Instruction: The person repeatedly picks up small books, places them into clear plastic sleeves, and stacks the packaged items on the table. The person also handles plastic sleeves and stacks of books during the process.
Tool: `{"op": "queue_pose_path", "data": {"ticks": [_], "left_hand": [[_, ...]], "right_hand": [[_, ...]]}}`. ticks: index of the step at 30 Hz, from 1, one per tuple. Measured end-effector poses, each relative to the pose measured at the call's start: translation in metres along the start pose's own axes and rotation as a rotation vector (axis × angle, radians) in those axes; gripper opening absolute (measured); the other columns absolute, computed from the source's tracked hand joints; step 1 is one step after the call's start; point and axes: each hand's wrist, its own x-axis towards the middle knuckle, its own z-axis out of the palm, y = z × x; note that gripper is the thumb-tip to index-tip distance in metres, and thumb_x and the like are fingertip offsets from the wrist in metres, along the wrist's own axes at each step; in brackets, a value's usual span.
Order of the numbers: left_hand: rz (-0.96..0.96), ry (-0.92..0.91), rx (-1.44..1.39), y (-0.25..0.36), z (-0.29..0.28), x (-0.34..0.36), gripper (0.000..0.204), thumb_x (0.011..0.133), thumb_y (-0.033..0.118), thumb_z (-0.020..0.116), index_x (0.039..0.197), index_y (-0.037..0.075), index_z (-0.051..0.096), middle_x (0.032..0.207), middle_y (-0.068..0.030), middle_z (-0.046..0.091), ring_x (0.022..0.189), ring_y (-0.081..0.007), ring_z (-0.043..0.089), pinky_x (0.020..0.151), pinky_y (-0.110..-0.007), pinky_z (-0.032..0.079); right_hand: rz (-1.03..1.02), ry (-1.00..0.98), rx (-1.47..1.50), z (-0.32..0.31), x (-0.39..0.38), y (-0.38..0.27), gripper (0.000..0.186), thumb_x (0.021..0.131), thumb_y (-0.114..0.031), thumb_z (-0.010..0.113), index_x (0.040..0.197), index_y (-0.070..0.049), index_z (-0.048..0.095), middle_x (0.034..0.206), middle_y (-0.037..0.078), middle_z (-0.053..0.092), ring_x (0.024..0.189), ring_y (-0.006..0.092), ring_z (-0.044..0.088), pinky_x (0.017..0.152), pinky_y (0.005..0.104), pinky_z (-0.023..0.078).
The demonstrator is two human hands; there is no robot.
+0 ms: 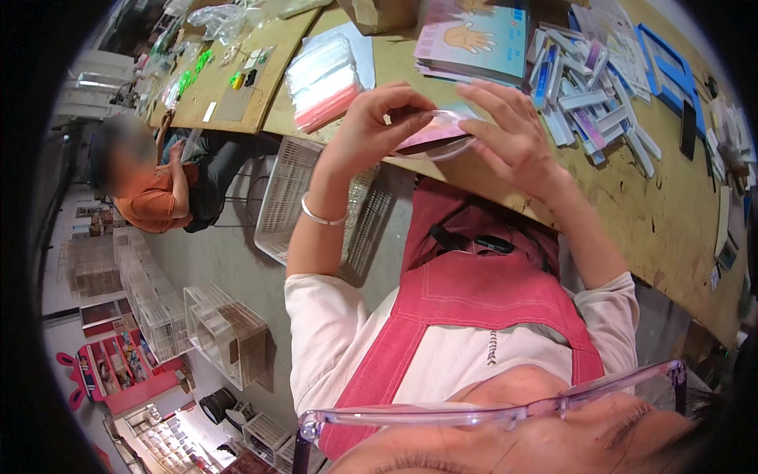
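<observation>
Above the near edge of the worktop (616,213), left hand (379,122) and right hand (512,141) pinch a pink-and-clear plastic bag (439,137); loosened fingers could let its slick film slip down.

The wooden tabletop (632,209) carries pink-ended clear sleeves (322,75) and a stack of printed sheets (446,51). Slim pale boxes (592,103) lie heaped near a blue frame (669,96)
</observation>
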Motion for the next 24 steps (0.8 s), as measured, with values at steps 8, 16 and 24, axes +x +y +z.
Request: {"op": "queue_pose_path", "data": {"ticks": [8,16,24], "left_hand": [[-0.015,0.13,-0.58,-0.022,-0.043,-0.032,0.037,0.097,0.026,0.079,0.12,-0.002,0.072,0.114,-0.0053,0.072,0.11,-0.0154,0.066,0.1,-0.033,0.051],[0.054,0.333,-0.924,-0.048,0.013,-0.034,0.014,0.104,0.012,0.069,0.114,0.003,0.071,0.11,-0.0041,0.073,0.105,-0.0146,0.067,0.097,-0.032,0.051],[0.068,0.477,-1.005,-0.035,0.028,-0.024,0.013,0.101,0.008,0.073,0.112,0.001,0.072,0.103,-0.0023,0.074,0.094,-0.0093,0.066,0.086,-0.025,0.053]], "right_hand": [[0.351,0.043,0.57,-0.02,0.042,-0.001,0.006,0.095,-0.004,0.076,0.097,0.001,0.074,0.089,0.002,0.069,0.073,0.0071,0.056,0.062,0.024,0.044],[0.633,0.054,0.834,-0.028,0.033,-0.019,0.009,0.098,-0.007,0.076,0.095,0.001,0.074,0.082,-0.005,0.065,0.074,0.0003,0.055,0.063,0.0194,0.043],[0.613,0.066,0.844,-0.032,0.022,-0.029,0.009,0.098,-0.003,0.073,0.091,0.001,0.071,0.084,-0.004,0.065,0.076,0.0008,0.056,0.064,0.0197,0.044]]}}
